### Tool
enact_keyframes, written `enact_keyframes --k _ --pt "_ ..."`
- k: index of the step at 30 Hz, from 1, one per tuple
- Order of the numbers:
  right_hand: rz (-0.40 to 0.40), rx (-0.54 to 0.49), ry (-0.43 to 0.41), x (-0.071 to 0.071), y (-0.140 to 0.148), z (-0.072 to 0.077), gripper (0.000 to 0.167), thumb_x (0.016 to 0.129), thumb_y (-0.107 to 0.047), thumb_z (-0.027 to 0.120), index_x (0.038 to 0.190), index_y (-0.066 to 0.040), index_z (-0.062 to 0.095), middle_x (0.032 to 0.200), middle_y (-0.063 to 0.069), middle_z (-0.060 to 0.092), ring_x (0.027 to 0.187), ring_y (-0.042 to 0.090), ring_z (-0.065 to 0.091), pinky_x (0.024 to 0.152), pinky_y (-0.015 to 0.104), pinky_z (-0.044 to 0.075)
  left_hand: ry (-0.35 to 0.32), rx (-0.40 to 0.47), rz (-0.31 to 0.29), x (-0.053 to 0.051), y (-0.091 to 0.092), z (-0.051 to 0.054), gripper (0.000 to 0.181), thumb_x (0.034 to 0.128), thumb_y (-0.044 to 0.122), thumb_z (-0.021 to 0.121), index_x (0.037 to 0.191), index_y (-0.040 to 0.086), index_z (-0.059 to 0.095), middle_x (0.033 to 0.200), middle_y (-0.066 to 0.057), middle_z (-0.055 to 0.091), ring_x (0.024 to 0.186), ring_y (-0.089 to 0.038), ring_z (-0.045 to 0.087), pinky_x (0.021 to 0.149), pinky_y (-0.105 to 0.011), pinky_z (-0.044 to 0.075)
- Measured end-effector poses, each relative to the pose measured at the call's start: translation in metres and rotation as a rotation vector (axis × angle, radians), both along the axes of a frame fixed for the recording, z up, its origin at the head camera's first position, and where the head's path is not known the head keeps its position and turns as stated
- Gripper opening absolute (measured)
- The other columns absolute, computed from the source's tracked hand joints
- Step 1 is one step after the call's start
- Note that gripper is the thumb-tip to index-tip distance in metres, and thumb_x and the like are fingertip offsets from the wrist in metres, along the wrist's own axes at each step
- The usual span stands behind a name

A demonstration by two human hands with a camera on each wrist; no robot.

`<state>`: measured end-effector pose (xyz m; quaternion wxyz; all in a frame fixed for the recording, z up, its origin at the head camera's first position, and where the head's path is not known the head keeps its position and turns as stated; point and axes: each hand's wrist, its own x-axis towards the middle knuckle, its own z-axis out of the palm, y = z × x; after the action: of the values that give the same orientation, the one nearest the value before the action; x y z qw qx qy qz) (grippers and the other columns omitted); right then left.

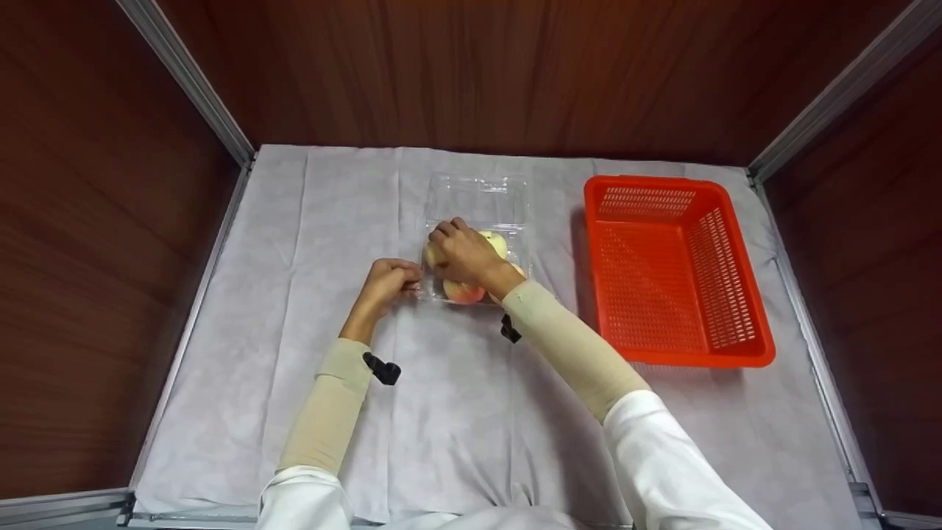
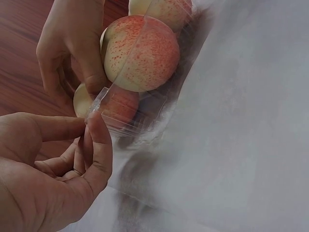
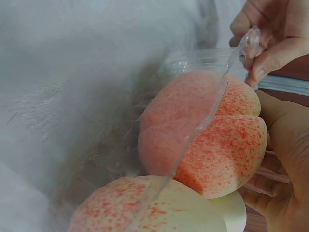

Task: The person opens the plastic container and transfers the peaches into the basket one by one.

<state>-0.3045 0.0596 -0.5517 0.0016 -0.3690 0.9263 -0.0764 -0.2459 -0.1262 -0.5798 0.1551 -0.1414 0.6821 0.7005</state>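
My left hand (image 1: 390, 280) pinched the clear box (image 1: 475, 200), I think for steadiness; my right hand (image 1: 466, 255) grasped one peach (image 1: 433, 257).

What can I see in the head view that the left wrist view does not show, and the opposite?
Only the head view shows the basket, red and standing to the right, and the white sleeves.

Only the left wrist view shows clearly the red speckles on the peaches and how the left hand pinches the rim of the clear box.

Both show the peaches, the box, the left hand, the right hand and the pale cloth.
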Motion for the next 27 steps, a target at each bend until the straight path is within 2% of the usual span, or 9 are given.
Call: enact_keyframes --k 5,12,27 --pt "0.0 -0.006 -0.005 0.0007 0.0013 -0.0011 0.049 0.092 -0.028 0.08 0.13 -0.001 0.065 0.135 0.017 0.065 0.126 0.037 0.058 0.111 0.042 0.052 -0.006 -0.002 -0.002 0.0008 -0.0003 -0.0007 0.033 0.0986 0.0 0.061 0.126 -0.018 0.065 0.077 0.0 0.065 0.061 -0.007 0.064 0.059 -0.02 0.057" --pt "-0.013 -0.032 -0.008 0.0023 0.0033 0.0009 0.051 0.09 -0.027 0.081 0.13 -0.002 0.064 0.135 0.016 0.064 0.123 0.036 0.058 0.102 0.041 0.058 0.005 0.028 -0.002 0.0005 0.0006 -0.0011 0.032 0.0978 -0.002 0.061 0.124 -0.02 0.064 0.074 0.001 0.064 0.057 -0.007 0.062 0.057 -0.019 0.057" --pt "-0.034 -0.068 -0.043 0.0012 0.0045 0.0063 0.056 0.089 -0.026 0.083 0.13 0.001 0.058 0.132 0.017 0.063 0.122 0.036 0.057 0.104 0.04 0.055 -0.001 0.015 0.004 -0.0001 0.0011 0.0017 0.031 0.0974 -0.002 0.061 0.123 -0.019 0.065 0.075 0.0 0.064 0.057 -0.007 0.063 0.056 -0.019 0.057"
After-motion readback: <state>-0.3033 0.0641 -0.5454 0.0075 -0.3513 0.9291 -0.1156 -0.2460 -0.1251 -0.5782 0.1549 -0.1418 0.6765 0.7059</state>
